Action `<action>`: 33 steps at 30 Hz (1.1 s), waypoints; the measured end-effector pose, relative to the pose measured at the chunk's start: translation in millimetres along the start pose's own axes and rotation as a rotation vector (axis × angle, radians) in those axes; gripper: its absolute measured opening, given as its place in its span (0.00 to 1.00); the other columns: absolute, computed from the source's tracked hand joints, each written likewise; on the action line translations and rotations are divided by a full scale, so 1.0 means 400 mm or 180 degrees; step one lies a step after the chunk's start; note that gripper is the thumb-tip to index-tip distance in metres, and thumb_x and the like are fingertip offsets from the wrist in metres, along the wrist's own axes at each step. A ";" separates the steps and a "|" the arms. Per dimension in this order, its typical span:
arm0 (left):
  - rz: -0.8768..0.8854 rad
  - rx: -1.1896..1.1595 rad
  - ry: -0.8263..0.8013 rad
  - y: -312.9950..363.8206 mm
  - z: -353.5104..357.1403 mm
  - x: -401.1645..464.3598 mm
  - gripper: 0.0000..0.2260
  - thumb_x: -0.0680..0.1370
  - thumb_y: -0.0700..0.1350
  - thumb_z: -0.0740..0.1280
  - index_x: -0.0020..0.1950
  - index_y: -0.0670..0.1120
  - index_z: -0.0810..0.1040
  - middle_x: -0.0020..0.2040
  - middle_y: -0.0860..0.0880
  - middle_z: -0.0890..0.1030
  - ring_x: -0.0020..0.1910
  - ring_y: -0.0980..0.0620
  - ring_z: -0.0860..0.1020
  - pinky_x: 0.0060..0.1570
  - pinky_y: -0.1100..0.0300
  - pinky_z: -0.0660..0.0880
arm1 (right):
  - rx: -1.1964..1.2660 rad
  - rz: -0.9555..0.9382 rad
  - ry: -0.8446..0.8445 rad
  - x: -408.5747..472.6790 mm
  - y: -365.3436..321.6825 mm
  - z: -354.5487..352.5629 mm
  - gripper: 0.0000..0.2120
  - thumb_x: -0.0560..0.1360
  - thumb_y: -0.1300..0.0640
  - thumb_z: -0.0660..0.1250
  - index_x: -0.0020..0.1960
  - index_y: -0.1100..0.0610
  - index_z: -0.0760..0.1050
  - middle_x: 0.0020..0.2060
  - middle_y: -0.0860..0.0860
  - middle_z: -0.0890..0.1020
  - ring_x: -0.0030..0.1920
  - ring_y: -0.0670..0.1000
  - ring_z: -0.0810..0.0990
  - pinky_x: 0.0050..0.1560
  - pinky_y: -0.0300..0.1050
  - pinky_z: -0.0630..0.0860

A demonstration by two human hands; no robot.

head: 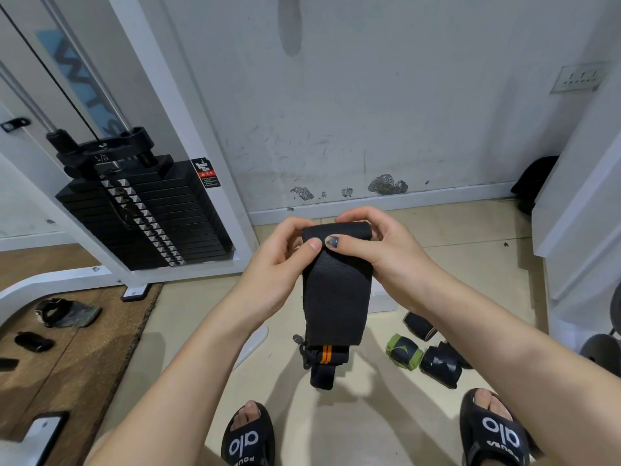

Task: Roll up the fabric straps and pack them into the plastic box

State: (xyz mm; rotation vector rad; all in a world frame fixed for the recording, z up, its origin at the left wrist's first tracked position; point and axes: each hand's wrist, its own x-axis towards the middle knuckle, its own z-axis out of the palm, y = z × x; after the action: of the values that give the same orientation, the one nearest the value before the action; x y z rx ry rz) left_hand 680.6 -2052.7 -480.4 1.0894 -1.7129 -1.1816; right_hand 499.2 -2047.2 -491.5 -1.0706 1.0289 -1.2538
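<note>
Hands, left (275, 264) and right (383, 250), pinch one ribbed black woven strap (336, 290), its top rolled. Three rolled straps (423, 351) lie on glossy tiles.

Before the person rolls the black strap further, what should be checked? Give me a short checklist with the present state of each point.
1. Both hands hold the top roll of the wide black fabric strap: ok; left hand and right hand grip it.
2. Thumbs press the rolled edge: ok.
3. Roll is even in width: ok, as far as visible.
4. Loose tail with orange stripes hangs free: ok.
5. Plastic box ready within reach: cannot tell, mostly hidden behind the strap.
6. Other rolled straps, such as the green and black roll, lie apart on the floor: ok.
</note>
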 end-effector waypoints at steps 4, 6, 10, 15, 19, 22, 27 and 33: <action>0.0146 0.0065 0.0009 0.003 -0.006 -0.007 0.07 0.84 0.37 0.63 0.61 0.46 0.75 0.44 0.60 0.81 0.43 0.59 0.79 0.44 0.66 0.76 | -0.0218 0.0318 -0.0234 -0.004 0.005 0.000 0.11 0.78 0.50 0.72 0.59 0.51 0.80 0.50 0.49 0.87 0.53 0.50 0.86 0.51 0.48 0.81; 0.0228 0.0224 0.0036 -0.003 -0.010 -0.008 0.07 0.84 0.39 0.65 0.60 0.49 0.75 0.51 0.52 0.82 0.50 0.48 0.80 0.50 0.57 0.78 | -0.0266 0.0441 -0.0172 -0.002 0.001 0.002 0.12 0.80 0.44 0.69 0.57 0.50 0.80 0.49 0.46 0.86 0.51 0.48 0.85 0.51 0.46 0.80; 0.0370 0.0384 0.0083 -0.003 0.000 -0.014 0.06 0.83 0.38 0.65 0.58 0.47 0.74 0.49 0.53 0.80 0.47 0.56 0.77 0.41 0.68 0.72 | -0.0408 0.0521 -0.0020 0.006 0.012 0.005 0.16 0.81 0.41 0.65 0.57 0.51 0.80 0.52 0.51 0.86 0.52 0.50 0.85 0.53 0.49 0.79; 0.0495 0.0466 0.0146 -0.009 0.006 -0.012 0.09 0.82 0.35 0.66 0.54 0.50 0.74 0.50 0.52 0.81 0.47 0.58 0.77 0.42 0.68 0.72 | -0.0225 0.0137 0.0086 0.008 0.021 0.011 0.06 0.81 0.53 0.69 0.53 0.55 0.79 0.45 0.48 0.85 0.47 0.47 0.83 0.50 0.45 0.76; 0.0275 0.0372 0.0095 -0.013 0.010 -0.006 0.09 0.83 0.39 0.65 0.57 0.53 0.74 0.45 0.60 0.79 0.40 0.59 0.75 0.39 0.68 0.71 | -0.0281 -0.0107 0.0232 0.003 0.025 0.006 0.01 0.80 0.56 0.71 0.49 0.52 0.80 0.40 0.48 0.84 0.44 0.48 0.82 0.48 0.47 0.76; 0.0062 0.0216 -0.0097 -0.015 0.017 -0.006 0.11 0.85 0.42 0.62 0.65 0.55 0.71 0.34 0.59 0.76 0.37 0.58 0.75 0.43 0.60 0.75 | -0.0302 -0.0216 0.0302 -0.002 0.017 0.002 0.02 0.80 0.57 0.71 0.50 0.55 0.79 0.42 0.52 0.83 0.44 0.49 0.81 0.46 0.48 0.77; -0.0029 -0.0146 -0.0130 -0.001 0.025 -0.003 0.12 0.86 0.40 0.62 0.67 0.53 0.72 0.29 0.56 0.73 0.34 0.58 0.74 0.40 0.64 0.72 | -0.0335 -0.0328 0.0242 -0.004 0.011 -0.003 0.03 0.80 0.55 0.70 0.49 0.54 0.79 0.40 0.50 0.82 0.43 0.49 0.80 0.44 0.46 0.75; 0.0057 0.0157 0.0106 -0.008 0.012 -0.005 0.10 0.85 0.46 0.63 0.62 0.61 0.74 0.31 0.57 0.73 0.34 0.59 0.74 0.38 0.61 0.71 | -0.0263 -0.0287 -0.0160 -0.004 0.009 -0.004 0.08 0.77 0.57 0.73 0.55 0.58 0.78 0.44 0.53 0.82 0.46 0.50 0.81 0.47 0.48 0.76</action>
State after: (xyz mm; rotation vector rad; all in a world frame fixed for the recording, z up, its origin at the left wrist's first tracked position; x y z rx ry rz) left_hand 677.6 -2050.2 -485.2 1.1148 -1.7308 -1.1093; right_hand 498.1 -2045.5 -495.2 -1.2177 1.0109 -1.2589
